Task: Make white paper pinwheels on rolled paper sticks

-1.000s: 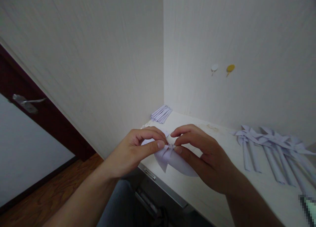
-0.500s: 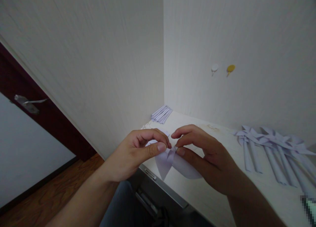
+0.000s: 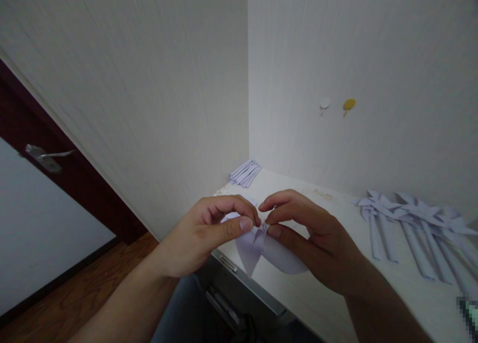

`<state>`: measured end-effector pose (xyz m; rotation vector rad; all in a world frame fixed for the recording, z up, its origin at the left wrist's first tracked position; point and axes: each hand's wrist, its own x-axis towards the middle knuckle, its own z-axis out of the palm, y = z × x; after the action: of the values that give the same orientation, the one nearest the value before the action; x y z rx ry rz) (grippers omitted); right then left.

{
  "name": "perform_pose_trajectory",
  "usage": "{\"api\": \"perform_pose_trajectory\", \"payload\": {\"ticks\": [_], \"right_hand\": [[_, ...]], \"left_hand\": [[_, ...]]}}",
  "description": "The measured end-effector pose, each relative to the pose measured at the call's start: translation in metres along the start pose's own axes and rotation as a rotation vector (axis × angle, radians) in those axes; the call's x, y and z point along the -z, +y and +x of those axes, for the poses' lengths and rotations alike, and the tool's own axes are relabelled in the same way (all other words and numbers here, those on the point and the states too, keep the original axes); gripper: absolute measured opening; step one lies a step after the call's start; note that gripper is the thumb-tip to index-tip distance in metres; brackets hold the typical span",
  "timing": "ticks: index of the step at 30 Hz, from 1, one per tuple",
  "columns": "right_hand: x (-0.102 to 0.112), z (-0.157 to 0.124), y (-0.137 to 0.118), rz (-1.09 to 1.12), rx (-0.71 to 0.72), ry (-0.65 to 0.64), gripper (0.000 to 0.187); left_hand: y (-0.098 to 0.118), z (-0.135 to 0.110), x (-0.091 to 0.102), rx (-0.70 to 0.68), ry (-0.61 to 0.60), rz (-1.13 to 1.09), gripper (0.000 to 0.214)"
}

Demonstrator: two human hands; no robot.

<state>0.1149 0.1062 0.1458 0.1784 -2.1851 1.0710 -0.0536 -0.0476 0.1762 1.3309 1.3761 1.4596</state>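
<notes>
A white paper pinwheel head (image 3: 249, 251) is held up over the near part of the desk, its pointed blades hanging below my fingers. My left hand (image 3: 220, 228) pinches it between thumb and fingertips, left of its middle. Opposite, my right hand (image 3: 309, 233) grips the gathered paper at the centre with thumb and index finger, the other fingers curled above. The two sets of fingertips almost meet. What lies exactly between the fingertips is partly hidden. Part of the paper shows behind my left hand.
On the white desk (image 3: 298, 288), a bundle of rolled paper sticks (image 3: 245, 173) lies in the far corner. Several finished paper pinwheels (image 3: 414, 208) with stick handles lie at the right. Walls close in the left and back; two hooks, one yellow (image 3: 349, 104), hang there. A door handle (image 3: 47, 157) shows left.
Almost nothing differs. The hanging paper blades have shifted slightly down and right, and both hands keep the same pinch.
</notes>
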Motion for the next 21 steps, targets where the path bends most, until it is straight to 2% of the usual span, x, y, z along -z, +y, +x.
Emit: {"api": "perform_pose_trajectory", "payload": {"ticks": [11,21], "right_hand": [[0.0009,0.0014,-0.0022,0.044,0.015,-0.023,0.011],[0.0011,0.0012,0.0,0.023,0.021,-0.022,0.011]], "left_hand": [[0.0007,-0.0008,-0.0002,0.006,-0.04,-0.037,0.015],[0.0008,0.0,-0.001,-0.029,-0.028,0.009,0.012]]}}
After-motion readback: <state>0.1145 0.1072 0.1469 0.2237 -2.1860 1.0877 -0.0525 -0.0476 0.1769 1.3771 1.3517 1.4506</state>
